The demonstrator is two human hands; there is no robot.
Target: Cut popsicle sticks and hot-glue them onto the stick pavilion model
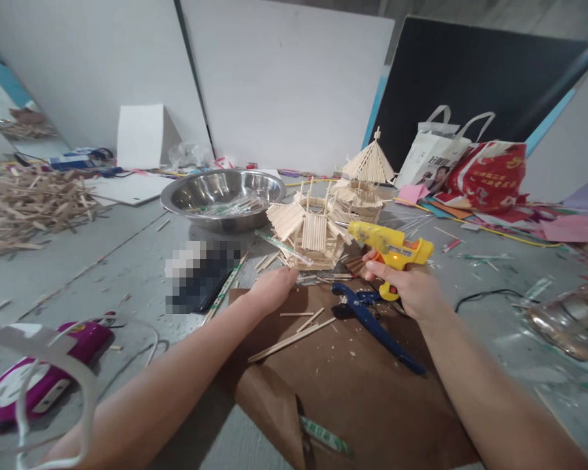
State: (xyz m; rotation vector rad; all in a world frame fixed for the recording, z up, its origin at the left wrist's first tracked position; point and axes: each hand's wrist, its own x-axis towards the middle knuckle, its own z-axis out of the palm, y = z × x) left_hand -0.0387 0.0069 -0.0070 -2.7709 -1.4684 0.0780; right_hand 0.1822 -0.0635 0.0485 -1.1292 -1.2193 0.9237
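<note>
My right hand (414, 287) is wrapped round the handle of a yellow hot glue gun (379, 239). Its metal nozzle points left, close to the roof of a small pavilion made of wooden sticks (315, 232). At the front left of the pavilion's base, my left hand (273, 289) has its fingers closed on the lower edge; the fingertips are partly hidden. Blue-handled cutters (379, 326) lie on brown paper (387, 411) below the glue gun. Several loose sticks (294, 339) lie on that paper. A clear plastic wrapper (289, 250) slants before the pavilion.
Behind stands a taller stick pavilion (367, 166). A steel basin (176, 199) with wrappers is at back left, a pixelated dark object (200, 277) before it. Stick pile (29, 202) and purple power strip (78, 343) are left. Bags (490, 173) and a clear container (573, 320) are right.
</note>
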